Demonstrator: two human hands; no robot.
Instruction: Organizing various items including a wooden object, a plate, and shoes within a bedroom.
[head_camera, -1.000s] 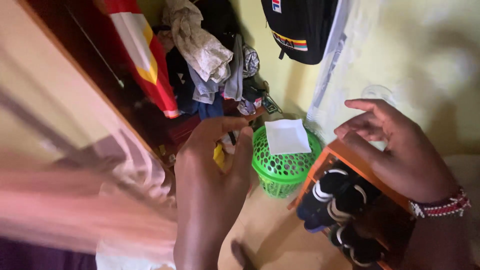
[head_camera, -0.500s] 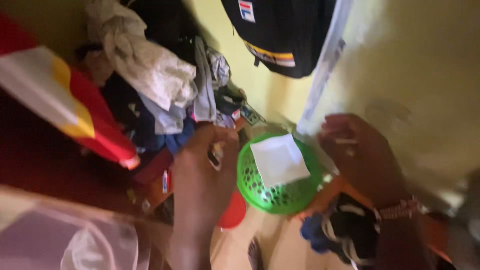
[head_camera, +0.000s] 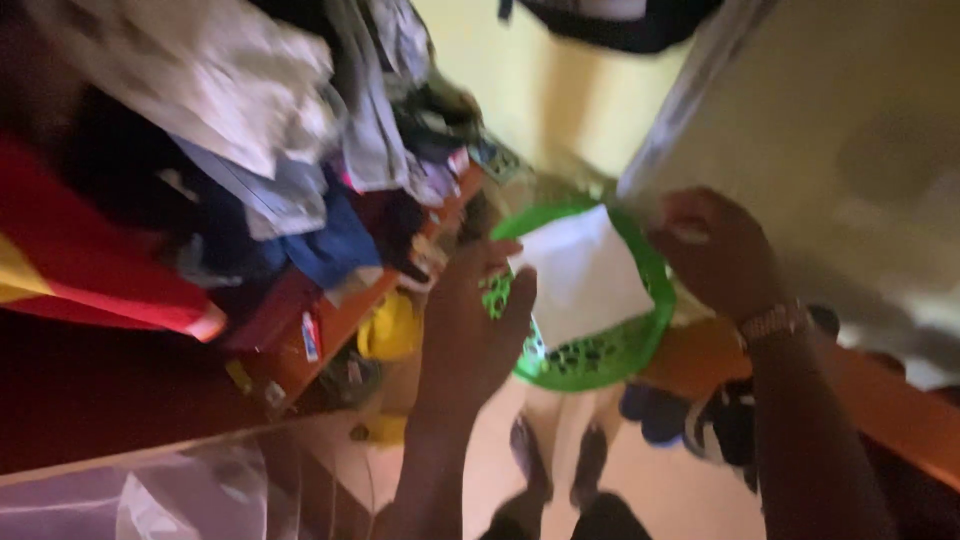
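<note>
Two bare hands meet at a round green perforated plastic basket (head_camera: 600, 355), seen from the head camera at centre frame, above a pale floor. Left hand (head_camera: 470, 330): fingers grasping the basket's left rim. Right hand (head_camera: 715, 250): curled at the right rim; grip too blurred to tell. White folded paper (head_camera: 580, 275): lying inside the basket. Heaped mixed clothing (head_camera: 250, 130): far left. Orange wooden rack (head_camera: 890, 400): right, dark shoes (head_camera: 720, 425) beneath.
</note>
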